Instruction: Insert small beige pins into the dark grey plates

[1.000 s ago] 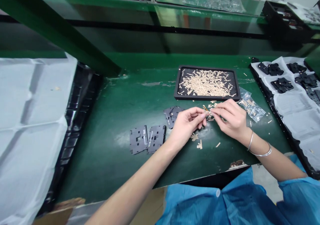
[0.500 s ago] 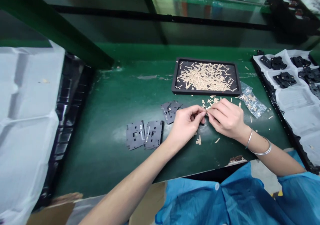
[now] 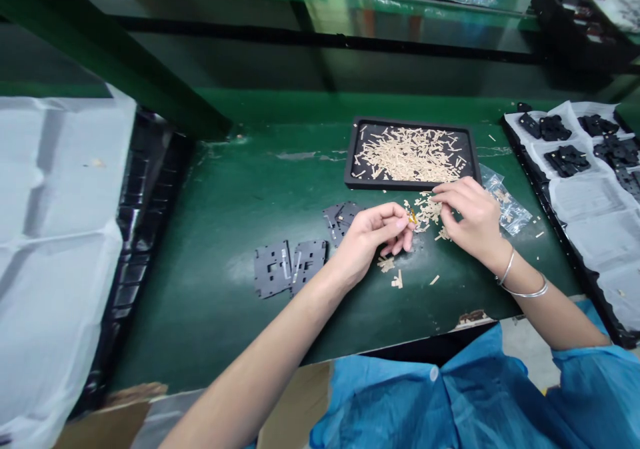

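My left hand (image 3: 383, 232) pinches a small, shiny yellow-gold piece (image 3: 412, 216) between thumb and fingertips. What kind of part it is, I cannot make out. To its right, my right hand (image 3: 470, 216) hovers over a loose pile of short beige strips (image 3: 426, 212), thumb and fingers apart, with nothing visible in them. Just behind that hand stands a black tray (image 3: 353, 184) heaped with many more such strips (image 3: 410, 156). Thin dark plates with cutouts lie left of my left hand: two side by side (image 3: 273, 269) and a few overlapping (image 3: 337, 219), partly hidden by the hand.
A clear plastic bag (image 3: 515, 212) with beige bits lies right of the tray. Farther right, a lined compartment tray (image 3: 583, 199) holds black parts. White sheeting covers another black tray (image 3: 133, 256) at left. A green post (image 3: 150, 69) rises at the back left.
My hands were together at the fingertips. The right hand has drawn away to the right and opened over the strips; the yellow-gold piece now shows in my left hand.
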`<state>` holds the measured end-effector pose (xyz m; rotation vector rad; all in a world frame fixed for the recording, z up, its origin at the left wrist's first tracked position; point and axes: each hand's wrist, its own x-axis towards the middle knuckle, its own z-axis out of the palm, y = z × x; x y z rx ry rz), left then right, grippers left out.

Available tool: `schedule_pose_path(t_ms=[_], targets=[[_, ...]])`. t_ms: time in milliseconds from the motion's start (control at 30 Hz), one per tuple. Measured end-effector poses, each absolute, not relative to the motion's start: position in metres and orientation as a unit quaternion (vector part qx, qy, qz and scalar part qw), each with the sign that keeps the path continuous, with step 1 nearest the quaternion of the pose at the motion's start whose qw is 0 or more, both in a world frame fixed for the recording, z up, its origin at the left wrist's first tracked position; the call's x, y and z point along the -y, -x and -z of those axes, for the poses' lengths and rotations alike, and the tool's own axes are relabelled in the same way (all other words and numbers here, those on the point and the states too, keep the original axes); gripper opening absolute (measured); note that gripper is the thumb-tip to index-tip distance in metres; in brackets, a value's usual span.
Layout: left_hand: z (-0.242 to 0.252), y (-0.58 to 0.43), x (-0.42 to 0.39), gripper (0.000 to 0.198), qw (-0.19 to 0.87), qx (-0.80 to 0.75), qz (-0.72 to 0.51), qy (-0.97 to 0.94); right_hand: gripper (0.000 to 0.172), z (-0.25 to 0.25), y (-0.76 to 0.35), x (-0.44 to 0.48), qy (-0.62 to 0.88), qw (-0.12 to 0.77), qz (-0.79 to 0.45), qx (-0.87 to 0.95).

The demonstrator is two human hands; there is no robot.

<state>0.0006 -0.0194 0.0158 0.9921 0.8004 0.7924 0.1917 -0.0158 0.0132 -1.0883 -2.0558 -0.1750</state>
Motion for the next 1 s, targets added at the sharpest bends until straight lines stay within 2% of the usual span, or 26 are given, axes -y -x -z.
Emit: schedule_pose_path(t_ms=[167,600,667,767,900,1000], targets=[[-0.017,0.001,0.019,0.029,0.777,-0.328,-0.344,-0.412,0.007,-0.018,-0.184,0.024,0.344,0.440,0.047,0.828],[-0.018,-0.001,0.020,0.026,0.801,-0.313,-0.314,-0.402,0.011,-0.021,-0.179,0.028,0.285,0.437,0.051,0.851],[-0.018,-0.001,0.021,0.028,0.791,-0.319,-0.322,-0.410,0.009,-0.023,-0.177,0.030,0.315,0.456,0.000,0.833],[-0.016,-0.002,0.021,0.030,0.753,-0.335,-0.364,-0.435,0.009,-0.026,-0.174,0.031,0.402,0.472,-0.159,0.768],[-0.014,-0.003,0.021,0.034,0.704,-0.345,-0.412,-0.464,0.010,-0.027,-0.174,0.029,0.460,0.442,-0.390,0.664],[-0.014,-0.003,0.022,0.030,0.704,-0.346,-0.414,-0.461,0.018,-0.026,-0.175,0.027,0.460,0.415,-0.479,0.622]])
